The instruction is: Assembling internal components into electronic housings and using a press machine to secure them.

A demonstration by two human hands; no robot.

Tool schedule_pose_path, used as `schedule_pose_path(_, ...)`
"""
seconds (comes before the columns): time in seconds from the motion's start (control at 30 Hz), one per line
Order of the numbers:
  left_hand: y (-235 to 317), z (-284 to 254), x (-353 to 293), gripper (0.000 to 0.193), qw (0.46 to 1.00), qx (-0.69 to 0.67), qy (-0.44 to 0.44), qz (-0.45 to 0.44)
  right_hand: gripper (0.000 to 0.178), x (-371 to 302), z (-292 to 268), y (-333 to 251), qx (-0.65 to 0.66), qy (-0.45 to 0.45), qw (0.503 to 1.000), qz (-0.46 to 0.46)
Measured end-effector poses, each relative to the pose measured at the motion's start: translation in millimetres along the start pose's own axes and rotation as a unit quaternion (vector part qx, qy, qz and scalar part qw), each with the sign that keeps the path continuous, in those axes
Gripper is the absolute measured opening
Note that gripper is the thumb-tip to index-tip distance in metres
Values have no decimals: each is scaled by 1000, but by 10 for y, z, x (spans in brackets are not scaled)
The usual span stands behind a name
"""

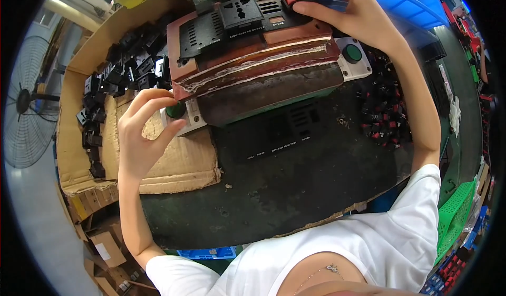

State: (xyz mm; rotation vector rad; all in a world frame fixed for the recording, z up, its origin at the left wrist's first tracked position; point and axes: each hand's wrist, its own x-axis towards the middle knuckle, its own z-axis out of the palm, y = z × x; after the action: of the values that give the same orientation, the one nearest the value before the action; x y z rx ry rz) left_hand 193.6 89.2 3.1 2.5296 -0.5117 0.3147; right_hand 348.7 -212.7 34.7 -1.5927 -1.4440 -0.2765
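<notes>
A black plastic panel (199,36) with slots lies on a layered red-brown block (253,59) in front of me. A black socket module (241,13) sits at the panel's middle. At the panel's far right, my right hand (345,12) pinches a small red-and-black rocker switch (289,1) between thumb and fingers, against the panel. My left hand (145,130) is beside the left green push button (176,110), thumb and fingers apart around it. Whether a fingertip touches the button I cannot tell. Nothing shows in that hand.
Another black panel (282,132) lies flat on the dark table. Several black socket modules (137,69) fill a cardboard tray (174,172) at left. Red-and-black switches (382,114) are heaped at right, near a second green button (352,54). A blue bin (403,1) stands far right.
</notes>
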Motion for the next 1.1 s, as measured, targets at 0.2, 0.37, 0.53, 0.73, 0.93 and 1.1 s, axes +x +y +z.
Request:
schedule_pose_path(0.2,61,29,13,22,999,18,26,20,14,-131,-403,-437,-183,-23,960,210)
schedule_pose_path(0.37,57,86,-115,21,991,131,18,30,23,-726,-428,-364,-303,-206,903,225)
schedule_pose_path(0.53,63,30,-86,21,996,86,-32,-15,19,-704,-329,-518,-350,-230,866,273)
schedule_pose_path(0.73,133,-53,-44,22,989,119,-82,-35,15,-696,-348,-459,-362,-223,873,239)
schedule_pose_path(0.93,94,-68,-28,19,991,82,-100,-33,15,-706,-345,-448,-360,-217,874,246)
schedule_pose_path(1.1,99,-43,-28,17,992,77,-87,-43,17,-714,-351,-459,-354,-218,876,244)
